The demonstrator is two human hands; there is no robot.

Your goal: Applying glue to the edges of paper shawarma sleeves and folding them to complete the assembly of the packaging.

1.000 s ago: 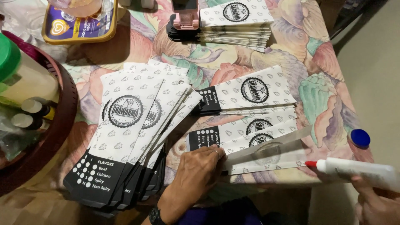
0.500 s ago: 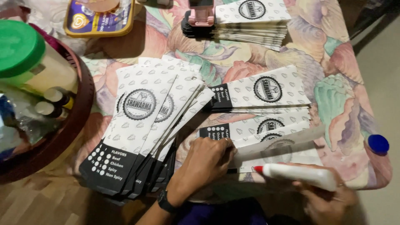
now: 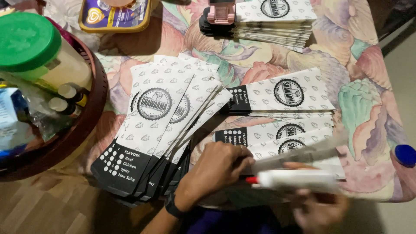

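My left hand (image 3: pixel 216 169) lies with curled fingers on the near end of a white printed paper bag (image 3: pixel 299 149), holding it down at the table's front edge. My right hand (image 3: pixel 320 203), blurred, grips a white glue bottle (image 3: pixel 299 180). The bottle lies sideways, and its red tip (image 3: pixel 251 180) points at my left fingers, almost touching them. Two more bags of the same kind (image 3: pixel 281 95) lie overlapped just behind. A fanned stack of bags (image 3: pixel 160 125) sits to the left of my left hand.
A neat pile of bags (image 3: pixel 277 19) with a pink object (image 3: pixel 221 11) on it stands at the back. A round brown tray (image 3: pixel 93 117) at left holds a green-lidded jar (image 3: pixel 30 43) and small bottles (image 3: pixel 65 97). A yellow tub (image 3: pixel 115 17) stands behind it. A blue cap (image 3: pixel 405 154) lies at right.
My right hand has carried the glue bottle leftwards, from the table's right edge to just beside my left fingers. My left hand has stayed on the bag.
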